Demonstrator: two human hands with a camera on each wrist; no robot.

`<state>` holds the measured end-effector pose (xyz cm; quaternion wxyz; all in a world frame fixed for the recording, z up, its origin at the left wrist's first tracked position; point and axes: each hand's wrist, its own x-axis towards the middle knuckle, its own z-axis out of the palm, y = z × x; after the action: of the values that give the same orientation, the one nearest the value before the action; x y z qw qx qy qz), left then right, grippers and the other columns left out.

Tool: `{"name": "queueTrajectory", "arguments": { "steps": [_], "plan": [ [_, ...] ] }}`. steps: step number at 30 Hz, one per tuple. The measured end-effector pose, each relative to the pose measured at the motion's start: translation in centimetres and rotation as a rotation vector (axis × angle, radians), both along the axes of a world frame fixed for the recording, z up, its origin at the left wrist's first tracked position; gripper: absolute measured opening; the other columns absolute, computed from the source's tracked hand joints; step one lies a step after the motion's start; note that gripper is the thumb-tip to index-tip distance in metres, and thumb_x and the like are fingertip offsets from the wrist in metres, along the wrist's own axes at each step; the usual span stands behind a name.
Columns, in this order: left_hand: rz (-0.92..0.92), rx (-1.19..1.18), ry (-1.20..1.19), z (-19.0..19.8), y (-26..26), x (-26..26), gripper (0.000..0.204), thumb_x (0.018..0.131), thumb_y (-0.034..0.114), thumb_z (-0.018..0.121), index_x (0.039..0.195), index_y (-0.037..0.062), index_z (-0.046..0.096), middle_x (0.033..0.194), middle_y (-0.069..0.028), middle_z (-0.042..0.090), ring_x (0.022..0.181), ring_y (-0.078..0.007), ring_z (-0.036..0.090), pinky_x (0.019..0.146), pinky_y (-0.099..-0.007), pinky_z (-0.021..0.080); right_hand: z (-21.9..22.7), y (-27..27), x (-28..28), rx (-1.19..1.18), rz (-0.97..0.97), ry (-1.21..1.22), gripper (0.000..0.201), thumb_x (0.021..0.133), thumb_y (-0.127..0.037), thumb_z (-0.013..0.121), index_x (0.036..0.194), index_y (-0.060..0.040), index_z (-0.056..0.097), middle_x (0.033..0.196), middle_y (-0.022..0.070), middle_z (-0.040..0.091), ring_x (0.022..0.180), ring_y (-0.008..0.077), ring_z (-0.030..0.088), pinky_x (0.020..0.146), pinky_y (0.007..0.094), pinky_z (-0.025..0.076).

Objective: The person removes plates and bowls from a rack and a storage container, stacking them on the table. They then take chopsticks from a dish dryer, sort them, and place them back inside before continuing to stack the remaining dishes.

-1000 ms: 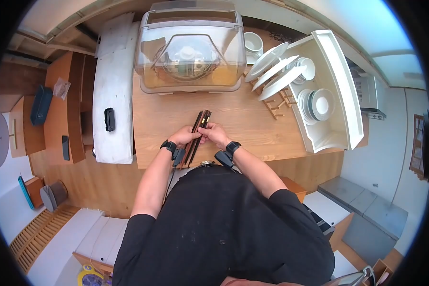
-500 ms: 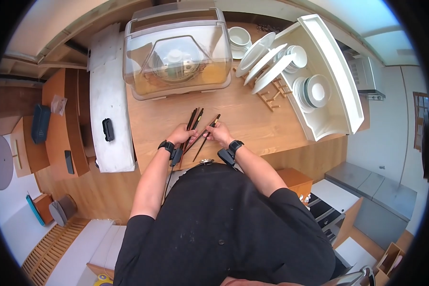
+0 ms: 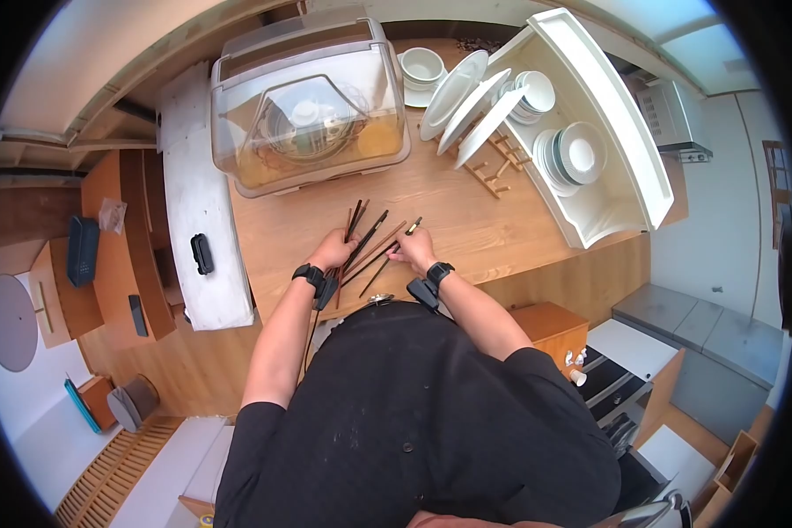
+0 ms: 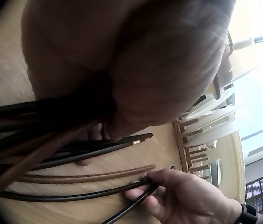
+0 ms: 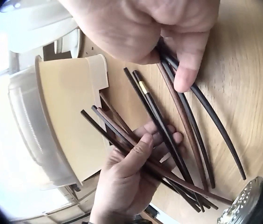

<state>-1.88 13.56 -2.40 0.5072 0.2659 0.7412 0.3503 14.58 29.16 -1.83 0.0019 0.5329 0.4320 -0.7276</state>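
Several dark brown and black chopsticks point(image 5: 107, 133) are gripped by my left hand point(image 3: 333, 250), thumb across them in the right wrist view. Two more black chopsticks point(image 5: 157, 121), one with a gold band, rest across that hand's fingers. To the right, my right hand point(image 3: 416, 250) pinches black chopsticks point(image 5: 217, 121) between thumb and fingers. A reddish-brown chopstick point(image 4: 87, 177) runs beside them, its end close to the right fingertips. Both hands are low over the wooden table point(image 3: 299, 211) near its front edge, and the chopsticks fan out between them.
A clear-lidded box point(image 3: 312, 114) stands at the back of the table. Right of it are a white cup point(image 3: 422, 64), plates point(image 3: 453, 97) upright in a wooden rack point(image 3: 495, 172), and a white bin point(image 3: 625, 132) with stacked dishes. A black case point(image 3: 201, 253) lies on the white surface at left.
My hands have moved apart, the right one drawing some chopsticks rightward out of the bundle. The bundle has spread into a fan. The head view has turned, shifting the surroundings.
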Motion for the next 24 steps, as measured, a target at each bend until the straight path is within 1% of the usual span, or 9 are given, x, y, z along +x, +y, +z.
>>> {"name": "queueTrajectory", "arguments": {
  "steps": [3,6,9,12,14,15,18,21,24],
  "plan": [
    [0.023,-0.026,-0.04,0.2,0.0,-0.1,0.01,0.093,0.007,0.059,0.093,-0.0019,0.065,0.083,-0.0073,0.067,0.077,-0.0167,0.063,0.073,-0.0317,0.05,1.2,0.2,0.4,0.037,0.009,-0.024,0.019,0.095,-0.009,0.053,0.097,0.0084,0.06,0.081,0.0164,0.067,0.064,0.0218,0.069,0.053,0.0324,0.061],
    [0.049,-0.038,-0.121,0.5,0.0,-0.3,0.01,0.097,0.006,0.055,0.101,0.0006,0.062,0.085,-0.0039,0.065,0.075,-0.0126,0.061,0.071,-0.0287,0.052,1.3,0.6,1.0,0.072,0.037,-0.039,0.018,0.094,-0.009,0.053,0.094,0.0083,0.06,0.078,0.0165,0.067,0.063,0.0224,0.069,0.052,0.0332,0.061],
    [0.099,-0.045,-0.193,0.6,0.0,-0.4,0.01,0.098,0.005,0.053,0.102,-0.0003,0.06,0.087,-0.0047,0.065,0.075,-0.0123,0.061,0.071,-0.0278,0.053,-0.3,0.9,1.5,0.086,0.058,-0.08,0.016,0.093,-0.008,0.053,0.091,0.0068,0.059,0.076,0.0153,0.066,0.064,0.0228,0.07,0.052,0.0336,0.061],
    [0.131,0.009,-0.144,0.8,0.0,-0.2,0.01,0.094,0.002,0.052,0.091,-0.0027,0.06,0.079,-0.0082,0.066,0.071,-0.0159,0.063,0.067,-0.0308,0.053,-0.9,0.7,1.9,0.137,0.084,-0.116,0.015,0.091,-0.007,0.053,0.086,0.0049,0.059,0.077,0.0139,0.066,0.067,0.0229,0.071,0.053,0.0333,0.061],
    [0.062,-0.053,-0.098,0.1,0.0,-0.3,0.01,0.097,0.003,0.051,0.099,-0.0021,0.059,0.085,-0.0075,0.066,0.074,-0.0143,0.063,0.07,-0.0287,0.054,0.7,0.7,1.9,0.157,0.095,-0.105,0.016,0.091,-0.007,0.053,0.082,0.0044,0.06,0.077,0.0134,0.066,0.066,0.0228,0.07,0.053,0.0332,0.061],
    [0.028,-0.084,-0.076,-0.1,-0.1,-0.4,0.011,0.098,0.003,0.051,0.102,-0.0019,0.059,0.087,-0.0072,0.067,0.076,-0.0135,0.063,0.071,-0.0277,0.054,0.5,0.8,2.0,0.154,0.137,-0.111,0.016,0.091,-0.006,0.052,0.082,0.0041,0.06,0.077,0.0135,0.067,0.066,0.0228,0.07,0.053,0.0333,0.06],
    [0.038,-0.085,-0.055,0.1,0.0,-0.2,0.012,0.098,0.005,0.052,0.1,-0.0022,0.06,0.085,-0.0082,0.068,0.077,-0.0136,0.064,0.071,-0.0293,0.054,-1.4,1.0,2.6,0.139,0.232,-0.128,0.016,0.091,-0.006,0.053,0.082,0.0036,0.061,0.077,0.015,0.068,0.065,0.0231,0.07,0.052,0.0339,0.06],
    [-0.023,-0.101,0.084,1.4,0.4,-0.2,0.013,0.098,0.008,0.053,0.097,-0.0027,0.062,0.083,-0.0115,0.069,0.077,-0.0183,0.066,0.072,-0.0335,0.054,-1.7,1.0,3.1,0.134,0.264,-0.134,0.016,0.09,-0.007,0.055,0.081,0.003,0.063,0.076,0.0167,0.07,0.062,0.0232,0.071,0.052,0.0343,0.06],
    [-0.103,0.02,0.463,1.1,0.4,0.0,0.014,0.095,0.009,0.053,0.095,-0.0029,0.062,0.081,-0.0179,0.068,0.077,-0.0312,0.066,0.074,-0.0394,0.052,-0.8,1.1,3.3,0.149,0.285,-0.121,0.015,0.091,-0.006,0.052,0.081,0.0007,0.061,0.076,0.0143,0.069,0.064,0.0214,0.071,0.052,0.0325,0.059]
  ]
}}
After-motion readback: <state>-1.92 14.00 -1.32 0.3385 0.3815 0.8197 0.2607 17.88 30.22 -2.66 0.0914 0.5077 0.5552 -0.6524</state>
